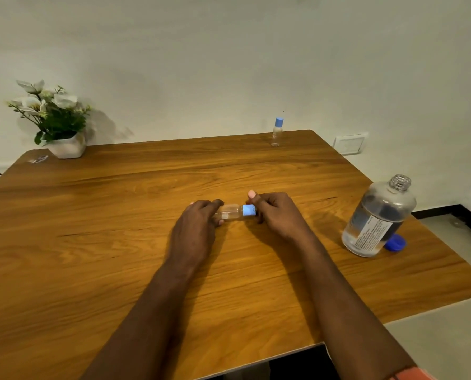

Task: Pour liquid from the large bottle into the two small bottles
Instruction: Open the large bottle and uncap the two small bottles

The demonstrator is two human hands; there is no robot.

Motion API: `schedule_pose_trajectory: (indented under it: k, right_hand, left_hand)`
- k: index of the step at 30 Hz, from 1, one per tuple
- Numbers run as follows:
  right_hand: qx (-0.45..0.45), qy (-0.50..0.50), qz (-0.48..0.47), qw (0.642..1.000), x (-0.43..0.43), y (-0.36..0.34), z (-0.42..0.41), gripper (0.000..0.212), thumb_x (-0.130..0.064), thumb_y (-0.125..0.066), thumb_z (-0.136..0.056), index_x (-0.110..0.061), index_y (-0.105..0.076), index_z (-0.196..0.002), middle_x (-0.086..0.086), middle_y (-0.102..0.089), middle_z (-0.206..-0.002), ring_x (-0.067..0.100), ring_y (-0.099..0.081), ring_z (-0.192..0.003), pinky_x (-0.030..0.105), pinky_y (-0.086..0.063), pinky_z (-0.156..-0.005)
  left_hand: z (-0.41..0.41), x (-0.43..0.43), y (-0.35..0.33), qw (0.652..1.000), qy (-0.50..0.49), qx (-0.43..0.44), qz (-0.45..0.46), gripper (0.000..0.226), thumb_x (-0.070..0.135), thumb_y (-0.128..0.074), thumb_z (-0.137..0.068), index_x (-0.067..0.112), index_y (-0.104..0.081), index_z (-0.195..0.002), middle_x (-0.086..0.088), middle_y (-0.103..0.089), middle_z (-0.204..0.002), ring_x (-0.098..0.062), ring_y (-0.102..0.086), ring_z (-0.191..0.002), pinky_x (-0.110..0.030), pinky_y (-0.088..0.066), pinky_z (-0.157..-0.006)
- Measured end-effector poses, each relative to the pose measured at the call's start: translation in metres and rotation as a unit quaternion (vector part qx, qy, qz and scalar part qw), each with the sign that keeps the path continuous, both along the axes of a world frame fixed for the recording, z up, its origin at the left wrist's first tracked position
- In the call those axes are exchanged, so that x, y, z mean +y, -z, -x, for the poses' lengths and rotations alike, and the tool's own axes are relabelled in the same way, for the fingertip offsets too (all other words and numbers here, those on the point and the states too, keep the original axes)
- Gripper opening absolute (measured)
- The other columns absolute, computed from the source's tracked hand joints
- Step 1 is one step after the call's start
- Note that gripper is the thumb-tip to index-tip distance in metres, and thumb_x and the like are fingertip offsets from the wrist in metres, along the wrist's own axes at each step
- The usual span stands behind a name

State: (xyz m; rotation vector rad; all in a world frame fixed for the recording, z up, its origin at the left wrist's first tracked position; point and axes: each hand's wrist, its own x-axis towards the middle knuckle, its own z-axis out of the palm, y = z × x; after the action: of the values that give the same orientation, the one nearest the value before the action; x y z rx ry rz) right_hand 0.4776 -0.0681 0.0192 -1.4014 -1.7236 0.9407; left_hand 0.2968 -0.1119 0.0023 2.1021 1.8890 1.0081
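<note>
A small clear bottle (233, 212) with a light blue cap (249, 210) lies sideways just above the middle of the wooden table (119, 242). My left hand (198, 223) grips its body. My right hand (275, 212) has its fingers closed around the blue cap. A second small bottle (277, 132) with a blue cap stands upright at the far edge of the table. The large clear bottle (377, 218), uncapped and part full of liquid, stands at the right edge. Its dark blue cap (396, 242) lies beside its base.
A white pot of white flowers (56, 119) stands at the far left corner, with a small scrap (38, 159) lying next to it. A pale wall rises behind the table, and the floor drops away past the table's right edge.
</note>
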Motion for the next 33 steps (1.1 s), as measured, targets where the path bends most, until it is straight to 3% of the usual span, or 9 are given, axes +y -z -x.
schedule_pose_trajectory:
  k: [3,7,13,17,19,23,28,31,33]
  right_hand:
    - [-0.009,-0.043,0.005,0.999,-0.002,0.0,-0.001,0.028,-0.039,-0.056,-0.095,-0.021,-0.073,-0.081,0.002,-0.069,-0.071,-0.001,-0.058,-0.058,0.019,-0.041,-0.06]
    - [0.044,-0.055,0.008,0.997,-0.002,-0.002,-0.005,0.018,-0.018,-0.069,-0.088,-0.014,-0.073,-0.105,-0.012,-0.066,-0.073,-0.009,-0.057,-0.055,0.009,-0.04,-0.053]
    - [0.083,-0.031,-0.006,0.996,-0.001,-0.003,-0.006,0.025,0.002,-0.077,-0.075,-0.018,-0.069,-0.089,0.007,-0.068,-0.074,0.017,-0.063,-0.061,0.038,-0.057,-0.061]
    - [0.092,-0.027,-0.042,0.994,-0.001,-0.003,-0.007,0.041,0.008,-0.073,-0.075,-0.018,-0.068,-0.108,0.004,-0.066,-0.1,0.018,-0.066,-0.085,0.033,-0.059,-0.07]
    - [0.061,-0.032,-0.07,0.995,0.0,0.0,-0.007,0.051,0.005,-0.07,-0.08,-0.021,-0.064,-0.123,0.001,-0.061,-0.108,0.014,-0.063,-0.095,0.024,-0.056,-0.08]
    - [-0.008,-0.025,-0.093,0.995,0.004,0.006,-0.003,0.039,-0.005,-0.06,-0.091,-0.021,-0.062,-0.127,-0.001,-0.055,-0.111,0.01,-0.054,-0.101,0.009,-0.041,-0.083]
    - [0.032,0.032,-0.075,0.996,0.006,0.01,0.002,0.029,-0.018,-0.071,-0.085,-0.02,-0.065,-0.113,-0.005,-0.067,-0.109,0.004,-0.062,-0.099,0.016,-0.046,-0.077]
    - [0.021,0.052,-0.067,0.996,0.011,0.013,0.007,0.029,-0.017,-0.078,-0.077,-0.019,-0.065,-0.103,-0.002,-0.069,-0.104,0.007,-0.064,-0.097,0.021,-0.05,-0.078]
    - [0.011,0.057,-0.066,0.996,0.012,0.014,0.011,0.029,-0.019,-0.079,-0.075,-0.02,-0.064,-0.099,-0.001,-0.072,-0.101,0.007,-0.066,-0.094,0.024,-0.051,-0.077]
  left_hand:
    - [0.001,0.001,0.0,1.0,0.003,0.004,-0.002,0.038,0.015,-0.06,-0.09,0.018,-0.059,-0.127,-0.005,-0.062,-0.119,-0.024,-0.054,-0.108,-0.034,-0.044,-0.083]
    - [0.002,0.003,0.001,1.0,0.002,0.0,0.002,0.038,0.014,-0.061,-0.088,0.017,-0.059,-0.126,-0.006,-0.062,-0.117,-0.026,-0.055,-0.108,-0.035,-0.043,-0.084]
    - [0.001,0.002,0.001,1.0,0.001,-0.009,0.007,0.036,0.016,-0.059,-0.09,0.015,-0.058,-0.126,-0.008,-0.063,-0.116,-0.026,-0.055,-0.108,-0.042,-0.042,-0.097]
    - [0.002,0.004,0.002,1.0,-0.014,-0.025,0.012,0.037,0.023,-0.058,-0.092,0.017,-0.056,-0.128,-0.007,-0.06,-0.116,-0.025,-0.056,-0.105,-0.042,-0.043,-0.095]
    - [0.004,0.004,0.003,0.999,-0.027,-0.041,0.003,0.037,0.028,-0.059,-0.092,0.018,-0.057,-0.127,-0.005,-0.052,-0.123,-0.023,-0.055,-0.106,-0.04,-0.046,-0.093]
    - [0.008,0.006,0.004,0.996,-0.053,-0.076,-0.01,0.038,0.034,-0.062,-0.089,0.018,-0.061,-0.123,-0.006,-0.051,-0.113,-0.024,-0.055,-0.102,-0.035,-0.045,-0.088]
    - [0.01,0.008,0.005,0.992,-0.056,-0.114,0.003,0.037,0.033,-0.067,-0.085,0.017,-0.065,-0.118,-0.007,-0.063,-0.107,-0.024,-0.061,-0.1,-0.043,-0.046,-0.092]
    - [0.01,0.009,0.005,0.989,-0.062,-0.133,0.006,0.036,0.031,-0.069,-0.084,0.016,-0.065,-0.117,-0.004,-0.071,-0.106,-0.019,-0.064,-0.103,-0.043,-0.022,-0.114]
    - [0.009,0.009,0.005,0.987,-0.067,-0.144,0.01,0.037,0.031,-0.067,-0.086,0.016,-0.062,-0.119,-0.002,-0.071,-0.109,-0.015,-0.063,-0.107,-0.04,-0.01,-0.115]
